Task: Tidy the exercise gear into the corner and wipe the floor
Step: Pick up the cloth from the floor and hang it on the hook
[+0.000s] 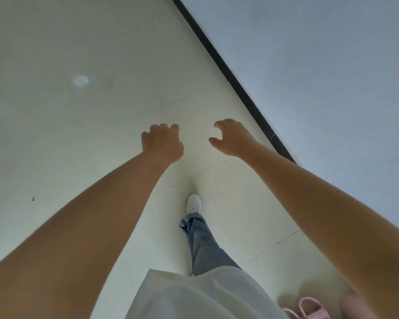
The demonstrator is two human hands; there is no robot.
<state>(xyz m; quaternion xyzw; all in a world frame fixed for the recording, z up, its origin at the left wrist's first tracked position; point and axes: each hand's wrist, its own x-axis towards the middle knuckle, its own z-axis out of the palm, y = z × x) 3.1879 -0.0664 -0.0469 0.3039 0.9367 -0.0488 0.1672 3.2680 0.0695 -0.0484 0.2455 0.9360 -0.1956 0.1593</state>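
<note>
Both my arms reach forward over a pale cream floor (78,134). My left hand (162,141) hangs with its fingers curled under and holds nothing. My right hand (230,138) is beside it, thumb and fingers apart in a loose claw, also holding nothing. At the bottom right corner a pink piece of exercise gear (311,308) with a looped handle lies on the floor, partly cut off by the frame edge. A blurred pink shape (352,305) sits right of it under my right forearm.
A black skirting strip (228,72) runs diagonally from top centre to the right, with a pale grey wall (320,65) behind it. My leg in blue jeans and a white shoe (194,202) steps forward. A white smudge (81,81) and a dark speck (33,198) mark the floor.
</note>
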